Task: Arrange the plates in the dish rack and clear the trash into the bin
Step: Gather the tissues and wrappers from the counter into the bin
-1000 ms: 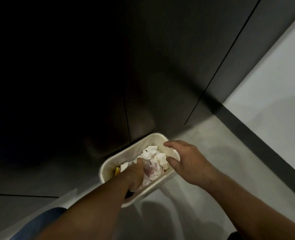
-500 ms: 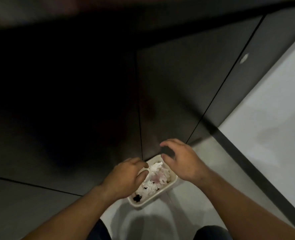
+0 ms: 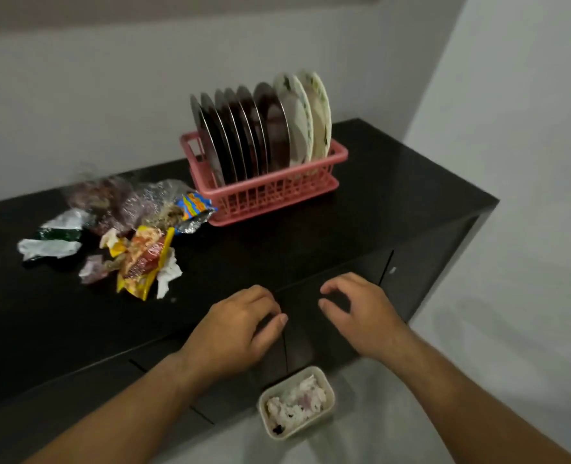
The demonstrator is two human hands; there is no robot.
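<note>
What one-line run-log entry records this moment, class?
plates: upright in pink rack | trash: wrappers on counter | bin: on floor, partly full | left hand: empty, loosely curled | right hand: empty, loosely curled

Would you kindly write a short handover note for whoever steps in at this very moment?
Left hand: fingers loosely curled, no grip on anything, over the front edge of the black cabinet.
Right hand: the same, empty.
Plates: upright in the pink dish rack on the cabinet top; that part looks done.
Bin: on the floor below the hands, with crumpled tissue inside.
Left to do: the pile of wrappers and foil, left of the rack, goes into the bin.
</note>
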